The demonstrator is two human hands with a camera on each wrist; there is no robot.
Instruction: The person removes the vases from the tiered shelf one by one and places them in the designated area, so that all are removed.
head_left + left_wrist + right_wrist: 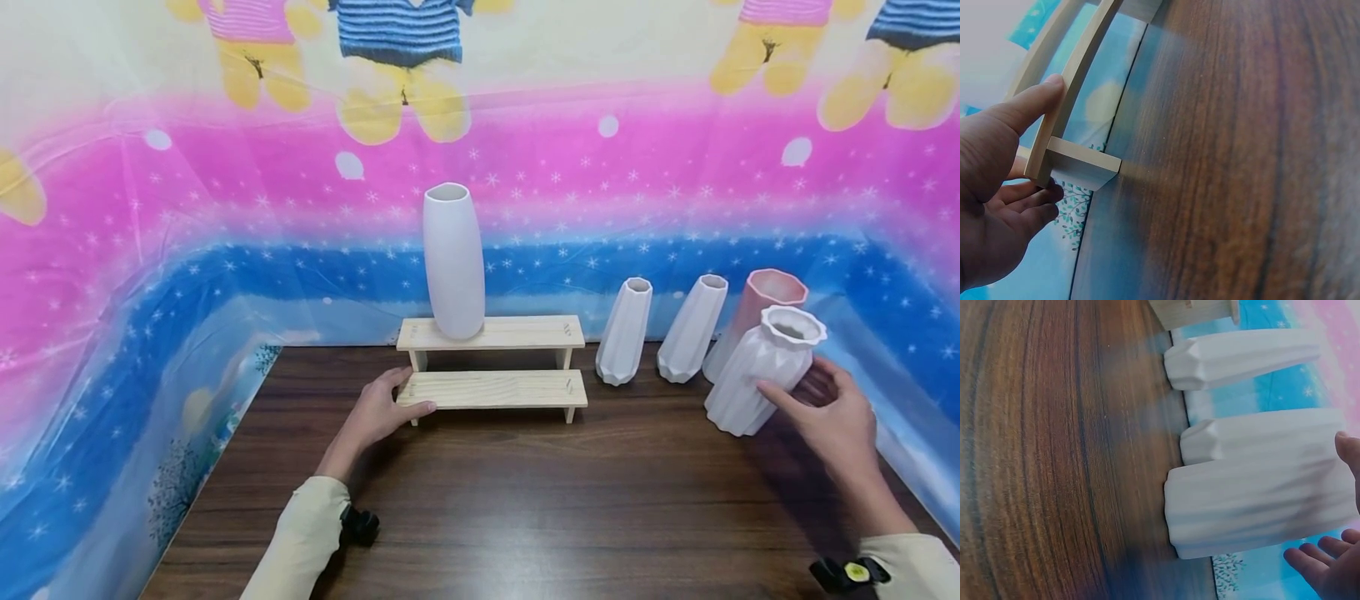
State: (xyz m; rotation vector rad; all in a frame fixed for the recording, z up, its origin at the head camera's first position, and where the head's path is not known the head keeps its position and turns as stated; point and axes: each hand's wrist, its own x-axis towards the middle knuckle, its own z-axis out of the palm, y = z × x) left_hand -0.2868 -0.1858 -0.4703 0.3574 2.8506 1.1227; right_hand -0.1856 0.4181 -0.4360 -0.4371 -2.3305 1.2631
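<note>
A two-step stand of pale wood [495, 390] stands at the back of the table, with a tall white vase [454, 267] upright on its upper step. My left hand [381, 406] holds the left end of the lower step; in the left wrist view the thumb [1041, 100] lies along the board, other fingers curl near its end. At the right, my right hand [836, 417] is spread beside a white vase with a ruffled rim [761, 375]. Its thumb is near the vase's front and its fingers are partly hidden behind; the right wrist view shows fingertips [1297, 557] apart from the vase.
Two slim white faceted vases [626, 333] stand between the stand and the ruffled vase. A pink-and-white vase [750, 312] is partly hidden behind the ruffled one. A printed cloth [540, 208] hangs along the back and sides of the dark wooden table [555, 500].
</note>
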